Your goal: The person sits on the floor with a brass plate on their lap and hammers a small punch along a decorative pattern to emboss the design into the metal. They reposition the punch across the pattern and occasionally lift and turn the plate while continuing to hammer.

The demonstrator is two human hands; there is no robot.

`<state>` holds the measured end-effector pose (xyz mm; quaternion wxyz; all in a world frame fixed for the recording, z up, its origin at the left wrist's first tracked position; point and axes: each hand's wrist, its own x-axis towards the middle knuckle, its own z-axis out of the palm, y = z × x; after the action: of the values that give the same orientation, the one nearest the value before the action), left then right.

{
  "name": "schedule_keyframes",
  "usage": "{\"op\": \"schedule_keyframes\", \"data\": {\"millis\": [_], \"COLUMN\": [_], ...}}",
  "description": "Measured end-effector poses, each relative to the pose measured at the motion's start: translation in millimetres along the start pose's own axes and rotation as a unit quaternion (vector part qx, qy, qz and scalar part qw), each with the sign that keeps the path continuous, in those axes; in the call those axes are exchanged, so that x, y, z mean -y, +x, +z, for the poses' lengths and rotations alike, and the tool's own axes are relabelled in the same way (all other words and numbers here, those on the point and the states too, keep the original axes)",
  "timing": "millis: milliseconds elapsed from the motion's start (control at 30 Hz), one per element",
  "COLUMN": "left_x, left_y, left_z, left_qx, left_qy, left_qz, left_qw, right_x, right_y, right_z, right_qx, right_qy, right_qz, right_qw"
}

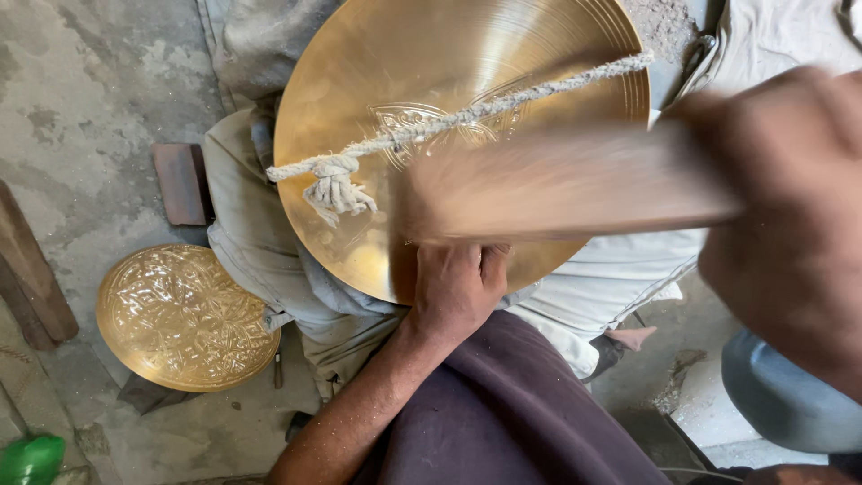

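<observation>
Lying on the floor at left: an embossed brass plate (184, 316), set aside. Propped on the lap at centre: a large brass disc (395, 99), roped across, left hand (458, 287) fingers curled over its lower edge, steadying. At right, right hand (790, 216) wrapped round a blurred wooden stick (557, 184) over the disc.

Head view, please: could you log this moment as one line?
left hand: steadies round brass plate | right hand: grips blurred wooden stick | floor: embossed brass disc
</observation>
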<state>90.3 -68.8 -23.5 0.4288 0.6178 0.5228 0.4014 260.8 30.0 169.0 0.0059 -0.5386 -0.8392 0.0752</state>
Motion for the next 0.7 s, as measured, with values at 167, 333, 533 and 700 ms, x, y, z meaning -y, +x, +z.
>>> {"op": "schedule_keyframes", "data": {"millis": [167, 333, 533, 700], "left_x": [10, 8, -1, 0], "left_y": [-6, -4, 4, 1], "left_z": [8, 5, 2, 2], "left_qx": [-0.027, 0.016, 0.01, 0.011], "left_qy": [0.102, 0.017, 0.014, 0.026], "left_qz": [0.085, -0.006, 0.007, -0.003], "left_qw": [0.991, 1.0, 1.0, 1.0], "right_x": [-13, -32, -32, -22], "right_y": [-15, -30, -32, -21], "right_z": [-2, 8, 18, 13], "right_qx": [0.033, 0.06, 0.083, 0.095], "right_qy": [-0.072, -0.159, -0.134, -0.119], "right_qz": [-0.078, -0.077, 0.01, 0.008], "right_qw": [0.994, 0.983, 0.987, 0.988]}}
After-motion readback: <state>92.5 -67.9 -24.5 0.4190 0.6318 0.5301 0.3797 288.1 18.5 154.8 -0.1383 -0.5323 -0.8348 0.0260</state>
